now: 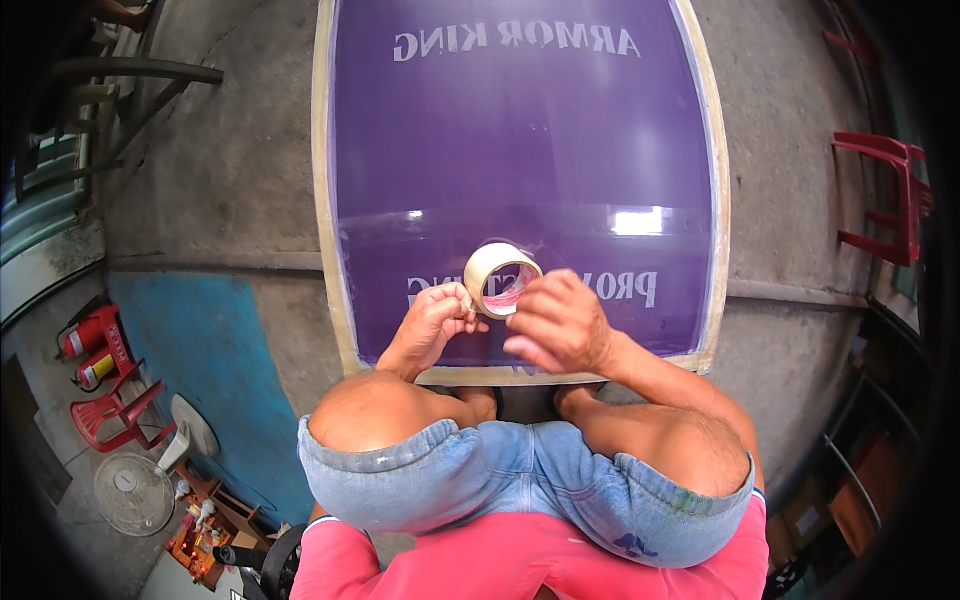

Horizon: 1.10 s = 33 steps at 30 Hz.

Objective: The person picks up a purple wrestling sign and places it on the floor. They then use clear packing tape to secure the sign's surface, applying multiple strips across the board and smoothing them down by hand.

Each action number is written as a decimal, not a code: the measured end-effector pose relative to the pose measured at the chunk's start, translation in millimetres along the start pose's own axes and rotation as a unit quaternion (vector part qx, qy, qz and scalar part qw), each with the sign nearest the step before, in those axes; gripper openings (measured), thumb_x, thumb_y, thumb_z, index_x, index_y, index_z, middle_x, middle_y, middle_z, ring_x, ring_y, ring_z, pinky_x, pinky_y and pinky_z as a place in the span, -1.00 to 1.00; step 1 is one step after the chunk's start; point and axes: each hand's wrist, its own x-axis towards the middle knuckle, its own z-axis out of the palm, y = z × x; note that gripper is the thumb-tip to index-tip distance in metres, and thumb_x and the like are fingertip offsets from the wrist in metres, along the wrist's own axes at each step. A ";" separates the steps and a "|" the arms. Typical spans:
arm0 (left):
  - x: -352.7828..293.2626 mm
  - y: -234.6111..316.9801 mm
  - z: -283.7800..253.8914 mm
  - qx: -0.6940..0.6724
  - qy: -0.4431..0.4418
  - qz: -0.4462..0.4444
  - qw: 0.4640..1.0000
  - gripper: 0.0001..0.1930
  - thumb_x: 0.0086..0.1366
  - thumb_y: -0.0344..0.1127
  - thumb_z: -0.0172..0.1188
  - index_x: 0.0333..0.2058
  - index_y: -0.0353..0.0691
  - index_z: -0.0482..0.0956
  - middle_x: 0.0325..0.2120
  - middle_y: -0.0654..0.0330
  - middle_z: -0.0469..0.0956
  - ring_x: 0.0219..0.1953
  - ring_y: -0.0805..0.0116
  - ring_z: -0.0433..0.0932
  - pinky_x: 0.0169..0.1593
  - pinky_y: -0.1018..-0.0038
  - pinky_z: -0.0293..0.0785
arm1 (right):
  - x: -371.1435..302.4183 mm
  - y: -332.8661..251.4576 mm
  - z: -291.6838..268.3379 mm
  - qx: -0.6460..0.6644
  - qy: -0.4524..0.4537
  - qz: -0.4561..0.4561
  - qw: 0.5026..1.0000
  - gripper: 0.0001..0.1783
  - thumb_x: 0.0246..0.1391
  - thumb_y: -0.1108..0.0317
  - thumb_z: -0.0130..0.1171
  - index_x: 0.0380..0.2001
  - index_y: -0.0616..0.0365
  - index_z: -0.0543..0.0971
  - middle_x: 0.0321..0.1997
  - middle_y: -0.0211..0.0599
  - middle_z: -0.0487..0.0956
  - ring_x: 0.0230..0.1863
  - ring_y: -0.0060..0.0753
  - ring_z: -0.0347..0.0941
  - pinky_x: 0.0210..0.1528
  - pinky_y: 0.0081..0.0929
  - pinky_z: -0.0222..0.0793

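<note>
A roll of cream-coloured tape (484,266) is held up over the near end of a large purple screen in a pale frame (720,200). At the roll's lower left edge, my left hand (432,318) has its thumb and fingertips pinched together against the tape. My right hand (562,322) curls round the roll's right side, covering part of its rim. Inside the ring, its white and pink core shows. Pale mirrored lettering (515,40) runs across the purple surface at the far end and again beneath my hands.
My bare knees in denim shorts (400,470) come up to the frame's near edge. Red plastic chairs (885,190) stand at both sides. Fire extinguishers (85,340), a fan (133,493) and a blue floor patch (200,350) lie to the left. A dark metal stand (140,70) is at far left.
</note>
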 end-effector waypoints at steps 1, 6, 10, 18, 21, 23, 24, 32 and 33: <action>-0.6 0.9 0.7 0.001 -0.003 0.000 1.000 -0.93 0.26 -0.49 0.05 -0.39 -0.21 0.49 -0.49 0.24 0.49 -0.43 0.44 0.48 -0.02 0.24 0.55 | 4.8 9.3 -0.8 -0.025 0.023 0.021 0.999 -0.75 -0.08 0.26 0.37 -0.40 0.19 0.60 -0.32 -0.26 0.57 -0.18 -0.19 0.52 -0.06 -0.21 0.40; -6.4 1.0 3.0 0.035 -0.012 -0.019 0.999 -0.94 0.22 -0.49 0.04 -0.40 -0.24 0.50 -0.49 0.22 0.49 -0.43 0.42 0.49 0.00 0.23 0.54 | 65.4 132.5 18.2 -0.319 0.053 0.187 0.927 -0.35 0.26 -0.05 0.06 0.15 0.33 0.43 0.35 0.04 0.32 0.43 0.05 0.12 0.38 0.22 -0.01; -24.1 -4.7 -2.1 0.049 -0.013 -0.033 0.998 -0.91 0.21 -0.53 0.01 -0.41 -0.25 0.49 -0.48 0.23 0.48 -0.43 0.42 0.47 -0.01 0.29 0.54 | 103.9 123.5 82.2 -0.381 -0.016 0.219 0.898 -0.15 0.26 -0.28 -0.16 0.25 0.32 0.35 0.43 -0.01 0.23 0.49 -0.01 0.01 0.45 0.23 -0.16; -32.0 -16.8 -8.7 0.064 -0.018 -0.057 0.996 -0.92 0.20 -0.52 0.00 -0.41 -0.25 0.48 -0.47 0.26 0.48 -0.41 0.45 0.47 -0.01 0.33 0.54 | 112.9 122.5 110.5 -0.255 -0.121 -0.042 0.958 -0.14 0.23 -0.35 -0.21 0.29 0.16 0.33 0.42 -0.18 0.28 0.49 -0.15 0.06 0.47 0.13 -0.19; -27.5 -16.6 -7.6 0.064 -0.012 -0.046 0.997 -0.91 0.19 -0.52 -0.01 -0.42 -0.25 0.48 -0.48 0.25 0.47 -0.41 0.45 0.47 0.00 0.32 0.53 | 66.5 216.4 -5.9 -0.379 -0.022 0.200 0.903 -0.25 0.32 -0.23 -0.21 0.33 0.12 0.31 0.46 -0.04 0.21 0.50 -0.01 0.02 0.47 0.15 -0.22; -20.8 -15.7 -1.8 0.051 -0.024 -0.041 0.998 -0.91 0.18 -0.53 -0.01 -0.43 -0.25 0.48 -0.48 0.25 0.47 -0.42 0.44 0.46 -0.01 0.33 0.53 | -8.0 242.9 -90.2 -0.443 0.008 0.350 0.825 -0.29 0.36 -0.18 -0.24 0.34 0.11 0.30 0.49 -0.07 0.16 0.52 -0.05 -0.01 0.48 0.17 -0.23; -17.0 -13.3 0.8 0.046 -0.031 -0.038 0.998 -0.91 0.18 -0.53 -0.02 -0.43 -0.25 0.48 -0.48 0.24 0.47 -0.43 0.44 0.46 -0.01 0.33 0.53 | -50.3 251.0 -130.2 -0.456 0.029 0.407 0.791 -0.31 0.37 -0.15 -0.25 0.33 0.12 0.31 0.49 -0.09 0.16 0.51 -0.04 -0.01 0.47 0.21 -0.23; 14.8 4.3 6.6 0.004 -0.030 -0.046 0.998 -0.92 0.17 -0.50 0.03 -0.43 -0.24 0.51 -0.53 0.21 0.48 -0.49 0.40 0.50 -0.07 0.24 0.59 | -122.4 56.2 -107.9 -0.238 0.187 0.297 0.906 -0.80 0.09 0.35 0.23 -0.27 0.25 0.58 -0.25 -0.06 0.53 -0.13 -0.04 0.46 0.00 -0.17 0.41; 19.0 5.5 5.3 -0.011 -0.031 -0.050 0.998 -0.92 0.22 -0.45 0.05 -0.43 -0.23 0.51 -0.53 0.21 0.48 -0.48 0.40 0.50 -0.07 0.22 0.59 | -100.5 29.6 -81.5 -0.204 0.160 0.228 0.938 -0.74 -0.03 0.34 0.34 -0.29 0.22 0.57 -0.24 -0.12 0.54 -0.11 -0.03 0.46 -0.02 -0.15 0.40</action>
